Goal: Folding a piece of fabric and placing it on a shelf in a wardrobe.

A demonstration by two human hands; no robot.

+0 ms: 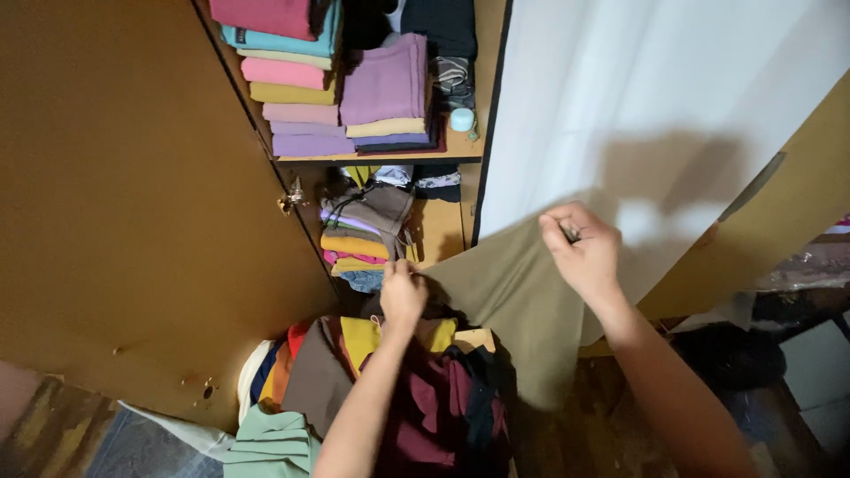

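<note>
The cloth (509, 301) held between the left hand (403, 294) and the right hand (584, 252) is plain olive-khaki, while the curtain (655, 97) behind it is plain white. The wardrobe door (124, 195) is brown, and the upper shelf stacks (305, 88) run through magenta, teal, pink, mustard and lilac. The lower pile (425, 389) mixes maroon, black, yellow, brown and mint green.

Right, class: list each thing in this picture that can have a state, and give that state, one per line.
Wardrobe door: swung open.
Olive cloth: held up, spread between both hands.
Left hand: gripping the cloth's lower edge.
Right hand: pinching its upper edge.
Shelf clothes: folded, stacked.
Bottom clothes pile: loose, jumbled.
</note>
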